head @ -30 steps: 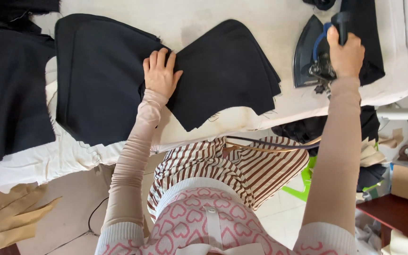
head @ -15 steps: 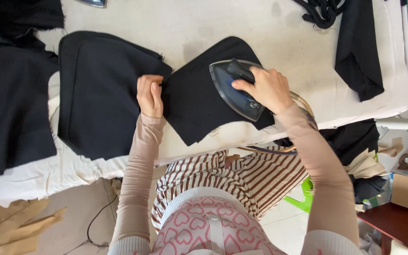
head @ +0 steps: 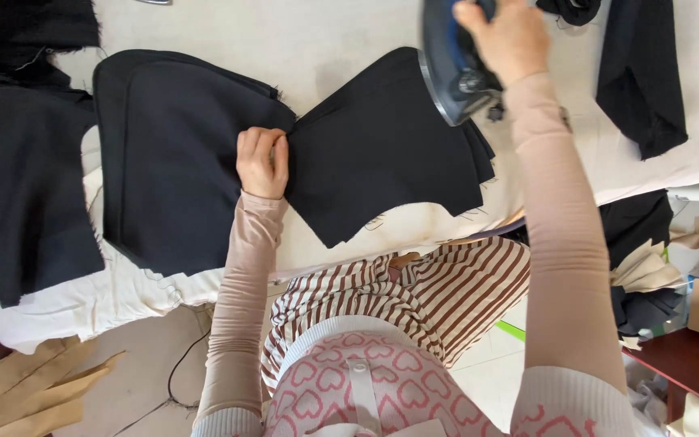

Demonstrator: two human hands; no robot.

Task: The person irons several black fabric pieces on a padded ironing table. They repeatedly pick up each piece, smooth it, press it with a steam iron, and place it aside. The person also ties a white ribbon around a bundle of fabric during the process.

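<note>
We find the black fabric stack flat on the padded board. Our left hand pinches its near-left edge; our right hand grips the iron, tilted at the far-right corner (sole partly raised). Pressing appears partly done; the larger black panel lies just beside.

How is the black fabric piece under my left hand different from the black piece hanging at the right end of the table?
The black fabric piece under the left hand lies spread flat, wide and angular, fully on the padded table. The narrow black piece is slimmer and longer, lies untouched, and runs toward the table's near edge. The right hand holds the iron over the first piece's far corner. Both are dark black cloth.
</note>
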